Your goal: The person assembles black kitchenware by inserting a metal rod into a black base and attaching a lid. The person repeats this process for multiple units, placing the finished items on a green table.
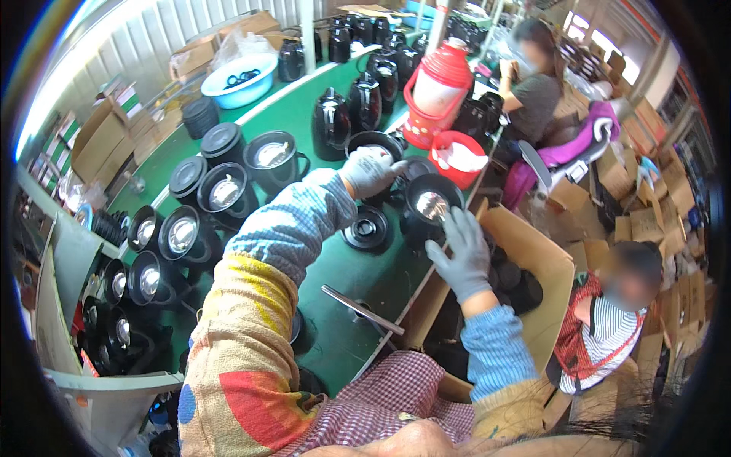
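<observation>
My left hand (371, 172), in a grey glove, is closed at the near side of a black jug (376, 142) with a shiny silver liner; part of its grip is hidden. Just to the right stands another black jug (415, 225), its mouth showing a bright silver inside. My right hand (463, 257), gloved the same way, is beside that jug with fingers spread and fingertips close to its side. Below my left hand, a round black lid (367, 228) lies on the green tabletop (335, 278).
Several open black jugs (181, 234) crowd the left, near stacked black lids (222, 142). A cardboard box (533, 255) of black parts adjoins my right arm. Beyond are a red jug (438, 95), a red bucket (457, 156) and a blue basin (241, 80). Two people sit at right.
</observation>
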The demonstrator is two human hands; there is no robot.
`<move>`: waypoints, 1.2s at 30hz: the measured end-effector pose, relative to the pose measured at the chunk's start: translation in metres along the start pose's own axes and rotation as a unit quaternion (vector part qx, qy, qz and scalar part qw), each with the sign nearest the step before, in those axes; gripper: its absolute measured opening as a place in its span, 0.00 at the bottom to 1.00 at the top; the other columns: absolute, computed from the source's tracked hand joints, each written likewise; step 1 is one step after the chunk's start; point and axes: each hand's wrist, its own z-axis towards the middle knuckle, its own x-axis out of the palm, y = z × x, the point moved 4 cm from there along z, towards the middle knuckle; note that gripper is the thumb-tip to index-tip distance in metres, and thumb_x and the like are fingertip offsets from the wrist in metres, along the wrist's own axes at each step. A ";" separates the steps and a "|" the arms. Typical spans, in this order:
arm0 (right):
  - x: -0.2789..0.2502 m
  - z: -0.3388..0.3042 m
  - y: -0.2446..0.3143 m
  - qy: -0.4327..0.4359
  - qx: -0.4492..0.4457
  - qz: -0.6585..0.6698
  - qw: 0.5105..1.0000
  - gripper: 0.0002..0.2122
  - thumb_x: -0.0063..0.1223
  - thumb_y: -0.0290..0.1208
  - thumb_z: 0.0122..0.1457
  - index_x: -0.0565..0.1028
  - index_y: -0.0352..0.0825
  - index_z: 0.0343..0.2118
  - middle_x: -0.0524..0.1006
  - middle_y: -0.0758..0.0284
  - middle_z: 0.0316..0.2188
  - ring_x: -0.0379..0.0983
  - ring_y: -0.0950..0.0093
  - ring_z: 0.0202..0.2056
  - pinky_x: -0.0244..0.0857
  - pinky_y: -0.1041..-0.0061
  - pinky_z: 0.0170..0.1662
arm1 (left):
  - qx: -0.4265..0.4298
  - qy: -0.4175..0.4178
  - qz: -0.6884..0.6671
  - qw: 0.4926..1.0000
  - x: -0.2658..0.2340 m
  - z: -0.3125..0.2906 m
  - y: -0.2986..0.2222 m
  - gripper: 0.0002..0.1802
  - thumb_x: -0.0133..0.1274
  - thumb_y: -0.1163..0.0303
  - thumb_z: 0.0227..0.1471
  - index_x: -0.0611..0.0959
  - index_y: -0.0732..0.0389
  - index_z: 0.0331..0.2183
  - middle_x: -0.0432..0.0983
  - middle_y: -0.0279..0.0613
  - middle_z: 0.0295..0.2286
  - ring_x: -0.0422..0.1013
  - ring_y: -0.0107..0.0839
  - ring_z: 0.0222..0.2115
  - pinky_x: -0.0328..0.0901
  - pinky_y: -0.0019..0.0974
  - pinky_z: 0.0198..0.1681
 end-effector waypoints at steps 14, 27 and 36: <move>-0.197 -0.368 -0.016 0.126 0.394 0.016 0.910 0.15 0.56 0.29 0.60 0.78 0.28 0.47 0.77 0.53 0.49 0.72 0.58 0.52 0.65 0.62 0.58 | -0.376 0.101 0.129 0.912 -0.022 -0.144 0.116 0.16 0.55 0.66 0.50 0.84 0.53 0.42 0.74 0.42 0.46 0.70 0.40 0.50 0.62 0.46 0.51; -0.278 -0.336 0.056 0.008 0.341 0.172 0.924 0.16 0.55 0.25 0.58 0.78 0.28 0.49 0.77 0.52 0.51 0.74 0.56 0.53 0.67 0.65 0.57 | 0.014 -0.057 -0.078 0.995 -0.326 -0.127 -0.125 0.16 0.67 0.69 0.33 0.80 0.62 0.28 0.72 0.48 0.51 0.69 0.50 0.52 0.65 0.50 0.53; -0.269 -0.260 0.076 0.033 0.247 0.524 0.815 0.31 0.48 0.46 0.69 0.58 0.30 0.68 0.60 0.58 0.67 0.56 0.65 0.67 0.49 0.67 0.68 | 0.234 0.054 -0.347 0.907 -0.302 -0.169 -0.347 0.13 0.65 0.74 0.39 0.77 0.64 0.28 0.62 0.58 0.58 0.63 0.59 0.57 0.65 0.52 0.57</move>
